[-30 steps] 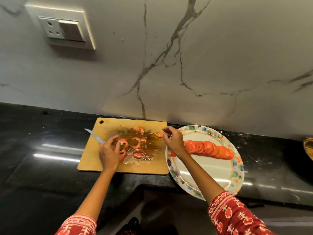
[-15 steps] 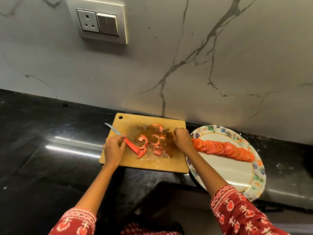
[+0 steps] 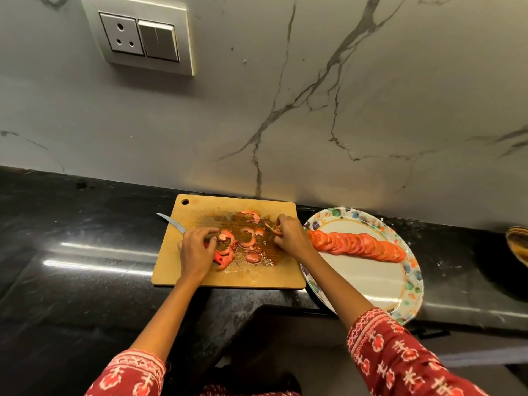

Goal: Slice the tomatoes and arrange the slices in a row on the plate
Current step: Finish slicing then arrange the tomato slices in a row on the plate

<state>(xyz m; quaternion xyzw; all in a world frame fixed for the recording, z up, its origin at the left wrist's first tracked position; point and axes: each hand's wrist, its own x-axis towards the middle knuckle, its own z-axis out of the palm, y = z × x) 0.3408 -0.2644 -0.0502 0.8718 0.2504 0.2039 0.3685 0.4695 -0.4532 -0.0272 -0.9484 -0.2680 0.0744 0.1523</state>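
Note:
A wooden cutting board (image 3: 174, 267) lies on the black counter, wet with juice and strewn with several tomato pieces (image 3: 250, 232). My left hand (image 3: 195, 252) rests over a red-handled knife (image 3: 171, 222) lying on the board, and its fingertips pinch a tomato end piece (image 3: 225, 237). My right hand (image 3: 293, 238) is at the board's right edge, pinching a thin tomato slice (image 3: 273, 227). To the right stands a white plate (image 3: 413, 284) with a coloured rim. It holds a row of overlapping tomato slices (image 3: 360, 244).
A marble wall with a socket and switch panel (image 3: 143, 38) rises right behind the board. A dark round vessel (image 3: 517, 244) shows at the right edge. The counter's front edge (image 3: 285, 307) steps back just below the board and plate.
My right hand came back from the plate to the board and pinched a slice. My left hand slid right along the knife to the tomato end piece. The camera view shifted.

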